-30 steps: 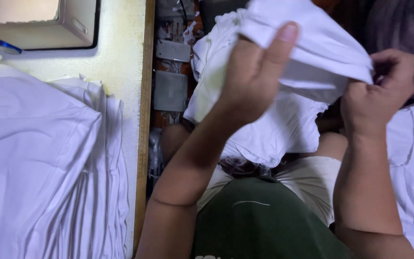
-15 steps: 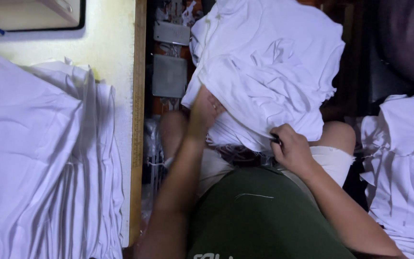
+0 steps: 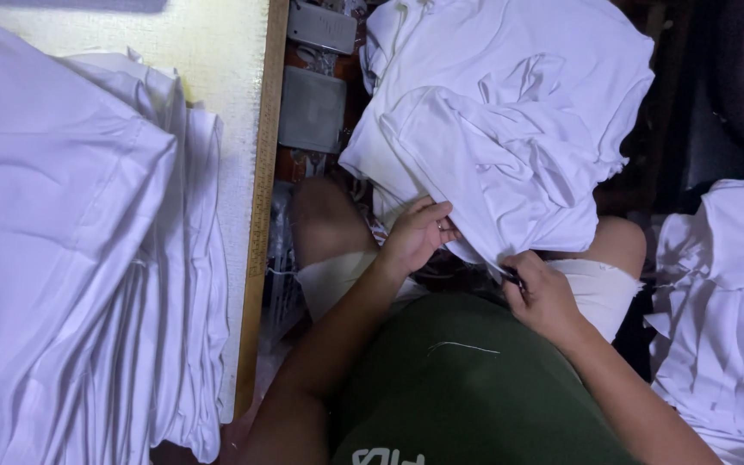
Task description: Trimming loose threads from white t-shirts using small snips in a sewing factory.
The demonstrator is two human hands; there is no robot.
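Observation:
A crumpled white garment (image 3: 510,129) lies spread over my lap and knees. My left hand (image 3: 419,234) grips its lower edge, fingers curled into the cloth. My right hand (image 3: 540,293) pinches the same hem further right and seems to hold a small dark tool against it; the tool is mostly hidden. Both hands sit just above my green shirt (image 3: 475,379).
A thick stack of white garments (image 3: 71,258) covers the pale table (image 3: 226,52) on the left, whose wooden edge (image 3: 258,215) runs beside my left arm. More white cloth (image 3: 725,319) is piled at the right. Grey boxes (image 3: 312,108) sit on the floor beyond my knee.
The garment was held up in both raised hands, then dropped onto my lap. Both hands came down to its lower hem and now grip it close together.

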